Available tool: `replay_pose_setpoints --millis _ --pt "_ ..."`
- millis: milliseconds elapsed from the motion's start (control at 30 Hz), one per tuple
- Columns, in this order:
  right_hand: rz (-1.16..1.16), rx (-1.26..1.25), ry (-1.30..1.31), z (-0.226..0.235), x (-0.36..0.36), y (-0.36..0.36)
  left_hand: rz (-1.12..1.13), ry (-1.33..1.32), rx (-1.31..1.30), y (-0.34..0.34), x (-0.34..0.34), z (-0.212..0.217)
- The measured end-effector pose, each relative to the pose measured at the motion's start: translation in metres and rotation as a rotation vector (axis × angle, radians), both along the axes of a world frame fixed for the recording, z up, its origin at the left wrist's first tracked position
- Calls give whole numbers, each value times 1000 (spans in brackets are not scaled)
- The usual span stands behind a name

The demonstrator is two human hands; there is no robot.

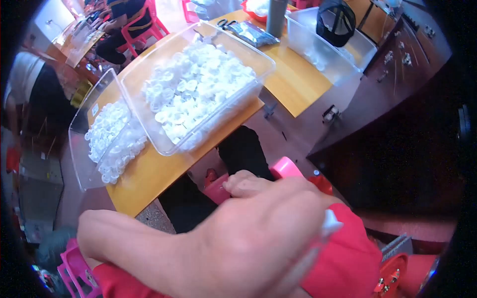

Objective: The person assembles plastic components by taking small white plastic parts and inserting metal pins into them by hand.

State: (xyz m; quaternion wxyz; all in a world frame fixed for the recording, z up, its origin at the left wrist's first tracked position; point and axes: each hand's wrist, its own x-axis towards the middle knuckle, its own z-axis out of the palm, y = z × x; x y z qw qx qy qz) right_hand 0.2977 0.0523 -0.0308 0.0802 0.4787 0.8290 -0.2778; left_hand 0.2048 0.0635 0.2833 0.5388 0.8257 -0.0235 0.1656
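Head view, looking down past my own arm. My left hand (258,233) fills the lower middle of the frame, back of the hand toward the camera, fingers folded together; a small white plastic piece (330,223) shows at its right edge, and the fingers appear to be pinched on it, though blur hides the contact itself. My thumb (243,184) lies across the top of the hand, near a pink plastic object (285,168) just behind it. My right hand is out of frame. A red sleeve (343,258) lies under and to the right of the hand. On the yellow table (293,84) above sit a large clear bin (198,84) heaped with white plastic caps (194,89), a smaller clear bin (102,131) holding more of the same, touching the large bin's left side, and a further clear tub (328,47) at the far end. Pink chair (74,270) at lower left.
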Motion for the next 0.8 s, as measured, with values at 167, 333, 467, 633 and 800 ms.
replay_pose_setpoints --millis 167,333,467,633,800 --pt "-69 162 -63 41 -7 -3 -32 49 -5 -17 26 -5" --pt "-117 -12 117 -27 -6 4 33 140 27 -28 34 -10" --pt "-60 106 132 1 5 -1 148 250 84 -32 21 -12" --pt "-9 -44 277 32 27 0 151 334 198 -29 29 -6" --pt "31 -140 664 122 132 6 31 129 -156 26 -32 -71"
